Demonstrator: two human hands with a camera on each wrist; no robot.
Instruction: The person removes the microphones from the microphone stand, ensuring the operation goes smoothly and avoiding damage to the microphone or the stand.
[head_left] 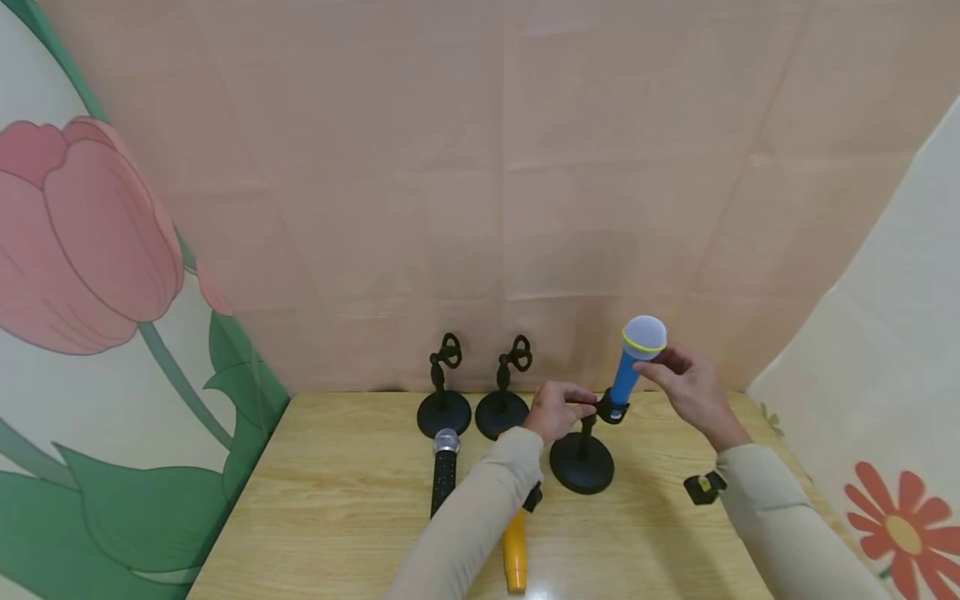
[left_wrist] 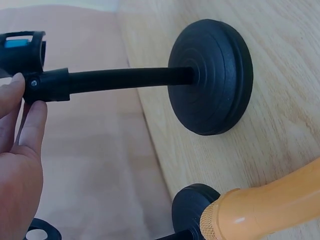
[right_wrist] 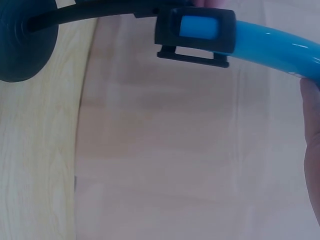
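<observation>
A blue toy microphone (head_left: 626, 377) with a white head and a yellow ring leans in the clip (right_wrist: 170, 32) of a black microphone stand (head_left: 582, 463). My right hand (head_left: 693, 392) pinches it just below the head, thumb and fingers on either side. My left hand (head_left: 557, 410) holds the clip's joint at the top of the stand between thumb and fingers. In the left wrist view, the stand's post and round base (left_wrist: 212, 77) show beneath that grip. Through the clip's opening in the right wrist view, the lower end of the blue handle shows.
Two more black stands (head_left: 443, 412) (head_left: 502, 413) with ring-shaped clips stand at the table's back edge, left of my hands. A black microphone (head_left: 444, 475) with a silver head and an orange microphone (head_left: 515, 554) lie in front, partly behind my left sleeve. The pink backdrop (head_left: 450, 208) rises behind.
</observation>
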